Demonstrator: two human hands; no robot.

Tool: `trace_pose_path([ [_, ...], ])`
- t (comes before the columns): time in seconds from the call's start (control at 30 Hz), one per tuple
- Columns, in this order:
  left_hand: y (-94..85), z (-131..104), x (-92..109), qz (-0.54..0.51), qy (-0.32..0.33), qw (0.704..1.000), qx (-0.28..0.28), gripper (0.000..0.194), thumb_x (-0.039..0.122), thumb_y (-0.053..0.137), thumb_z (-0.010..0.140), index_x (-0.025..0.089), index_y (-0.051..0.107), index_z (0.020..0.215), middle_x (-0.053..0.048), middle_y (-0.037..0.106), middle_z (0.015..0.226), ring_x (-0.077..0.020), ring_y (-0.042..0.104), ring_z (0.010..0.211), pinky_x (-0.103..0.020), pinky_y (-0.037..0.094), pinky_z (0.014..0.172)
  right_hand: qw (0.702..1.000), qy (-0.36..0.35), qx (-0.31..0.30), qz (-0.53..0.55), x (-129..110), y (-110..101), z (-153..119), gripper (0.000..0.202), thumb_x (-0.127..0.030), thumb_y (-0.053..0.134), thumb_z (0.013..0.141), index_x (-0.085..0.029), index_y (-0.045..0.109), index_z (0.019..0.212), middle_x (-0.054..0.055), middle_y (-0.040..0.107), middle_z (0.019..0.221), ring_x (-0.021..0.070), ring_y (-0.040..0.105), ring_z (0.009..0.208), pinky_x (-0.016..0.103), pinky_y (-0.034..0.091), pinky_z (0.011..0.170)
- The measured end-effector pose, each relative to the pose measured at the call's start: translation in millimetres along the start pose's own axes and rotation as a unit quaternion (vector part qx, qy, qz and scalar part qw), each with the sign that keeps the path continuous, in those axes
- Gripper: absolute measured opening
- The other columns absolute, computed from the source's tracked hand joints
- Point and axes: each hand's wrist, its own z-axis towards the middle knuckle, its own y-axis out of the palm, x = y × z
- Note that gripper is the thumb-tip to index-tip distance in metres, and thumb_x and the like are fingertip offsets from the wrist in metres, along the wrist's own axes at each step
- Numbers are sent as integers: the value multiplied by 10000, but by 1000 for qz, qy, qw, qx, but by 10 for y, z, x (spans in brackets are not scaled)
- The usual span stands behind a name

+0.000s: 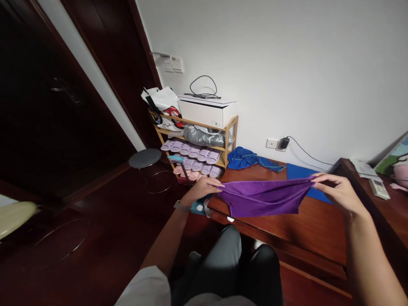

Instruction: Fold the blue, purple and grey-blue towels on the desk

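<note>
Above worktop, pinches likely light, limp purple cloth in left hand and right hand, best held by its upper corners

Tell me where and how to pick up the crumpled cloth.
Pinch the crumpled cloth by its bunched left part, coming from above; the raised folds there should give fingers a hold, while the right end narrows and looks flatter.
</note>
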Motion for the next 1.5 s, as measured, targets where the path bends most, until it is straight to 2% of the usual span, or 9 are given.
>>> trace_pose_path([
  [0.13,207,-10,-110,-27,-9,1000,-7,284,407,890,745,207,871,946,-107,832,1040,-261,782,970,-340,625,883,1000,-4,5,1,4,-26,-42,311,-555,946,673,-287,811,755,64,791,997,266,726,965,400,611,864],
  [0.23,277,-9,-159,-40,-36,998,24,327,443,872,761,190,868,969,-119,821,1114,-262,785,932,-354,634,853,1000,1,15,-8,14,-54,-79,310,-554,943,676,-288,809,762,62,789,1003,267,722,973,398,610,856],
  [0.43,257,67,-127,-120,-23,984,132,280,403,904,675,202,863,865,-104,834,1008,-294,769,1023,-431,585,1001,997,20,60,-35,55,-145,-211,335,-575,945,648,-291,809,763,54,796,998,288,724,998,439,602,906],
  [0.6,225,296,94,-238,-45,943,227,321,371,944,589,165,840,812,-95,815,911,-273,764,909,-414,604,875,992,56,102,-54,212,-95,-225,363,-584,938,601,-266,816,727,73,800,891,302,731,931,450,601,871],
  [0.73,116,499,353,-241,-23,950,197,243,302,944,587,152,823,734,-93,798,924,-246,751,900,-372,597,865,986,62,149,-35,324,-3,-183,318,-532,910,615,-249,782,679,72,799,867,288,735,898,429,599,835],
  [0.9,-16,640,578,-275,2,935,222,236,249,950,536,137,802,681,-108,793,966,-218,745,903,-328,588,890,974,49,222,5,347,-45,-199,291,-446,924,596,-246,716,632,49,778,849,251,724,869,395,594,829],
  [1.17,-30,603,750,-246,-12,959,142,359,449,970,624,159,766,680,-75,748,762,-215,720,771,-333,594,747,954,-20,291,69,290,-80,-210,337,-462,962,620,-247,744,761,47,784,914,276,754,940,472,621,917],
  [1.37,-14,528,836,-214,13,960,178,402,453,965,621,171,678,619,-43,738,780,-176,683,731,-300,560,710,946,-52,314,68,80,-70,-297,315,-419,985,638,-273,767,811,34,797,991,300,743,1078,563,551,1106],
  [1.5,13,543,864,-245,28,948,201,428,427,976,592,181,630,643,-20,742,812,-134,656,698,-258,539,678,946,-69,312,42,-86,-74,-331,298,-428,981,652,-284,773,810,34,799,1009,306,738,1091,581,548,1117],
])
